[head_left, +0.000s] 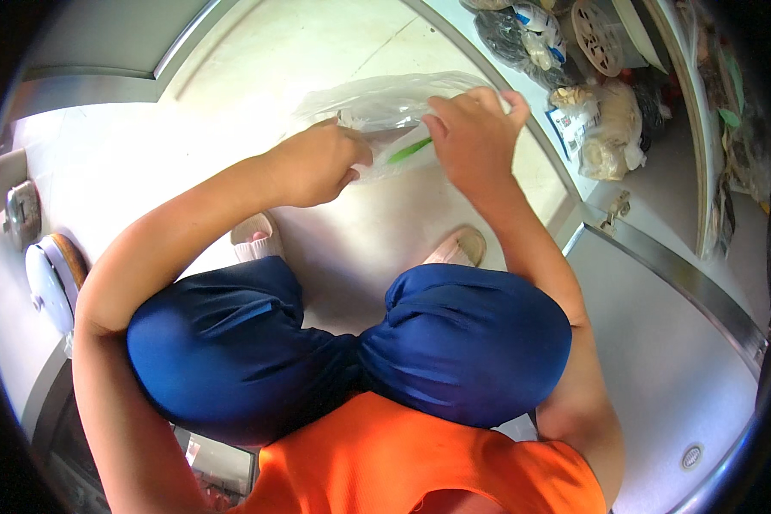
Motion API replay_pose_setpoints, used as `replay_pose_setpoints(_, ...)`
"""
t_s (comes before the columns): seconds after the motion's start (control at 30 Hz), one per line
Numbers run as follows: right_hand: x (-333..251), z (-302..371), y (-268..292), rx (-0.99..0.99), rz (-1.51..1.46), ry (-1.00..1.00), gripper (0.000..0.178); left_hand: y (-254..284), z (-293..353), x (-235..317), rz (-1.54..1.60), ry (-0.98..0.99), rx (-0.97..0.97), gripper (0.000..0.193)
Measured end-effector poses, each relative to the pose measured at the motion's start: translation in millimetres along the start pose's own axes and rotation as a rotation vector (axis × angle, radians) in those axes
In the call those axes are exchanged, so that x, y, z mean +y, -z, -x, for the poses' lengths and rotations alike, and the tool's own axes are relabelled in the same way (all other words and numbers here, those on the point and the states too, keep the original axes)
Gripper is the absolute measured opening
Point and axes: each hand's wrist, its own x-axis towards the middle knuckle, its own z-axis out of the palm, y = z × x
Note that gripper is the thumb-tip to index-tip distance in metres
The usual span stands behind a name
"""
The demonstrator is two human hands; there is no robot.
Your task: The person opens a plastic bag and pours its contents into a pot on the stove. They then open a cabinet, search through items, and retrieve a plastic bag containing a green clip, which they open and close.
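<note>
Over the pale floor in front of my knees, a clear plastic bag (385, 92) is spread between my two hands. My left hand (321, 163) has its fingers curled on the bag's left side. At the right side my right hand (478, 137) grips the bag's edge, thumb and fingers bent around the film. Through the plastic between the hands shows a slim bright green piece (409, 152), too little of it visible to name. A darker patch beside it, close to my left fingers, is hard to make out.
An open cabinet (702, 128) at the upper right holds several bundled plastic bags (612, 128) and a white slotted basket (597, 38). Its silver door (660, 368) stands open by my right arm. A round lidded pot (53, 278) is at the far left, beyond my left elbow.
</note>
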Motion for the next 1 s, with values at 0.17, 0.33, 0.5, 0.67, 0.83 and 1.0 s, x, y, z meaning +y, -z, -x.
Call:
replay_pose_setpoints(0.17,-26.7,4.9,-36.3,-0.127,-0.086,0.214,0.015,-10.3,2.7,-8.4,0.126,0.022,0.002,0.019)
replay_pose_setpoints(0.33,-14.8,-11.8,-48.7,-0.229,-0.075,0.182,0.014,-3.1,1.2,-8.7,0.112,0.159,-0.133,0.024)
replay_pose_setpoints(0.5,-1.3,-12.6,3.5,-0.378,-0.667,-0.202,0.016,14.3,-1.1,-10.1,0.195,0.53,0.07,0.044)
replay_pose_setpoints(0.67,7.3,-16.2,26.5,-0.428,-1.09,-0.407,0.019,20.2,-5.4,1.3,0.477,0.458,0.348,0.051)
replay_pose_setpoints(0.83,7.9,-2.9,19.6,-0.297,-0.792,-0.26,0.018,21.4,-13.0,3.2,0.67,0.359,0.432,0.031)
replay_pose_setpoints(1.0,8.6,4.1,25.9,-0.054,-0.763,-0.449,0.016,20.9,-9.6,-4.1,1.269,0.56,0.55,0.029)
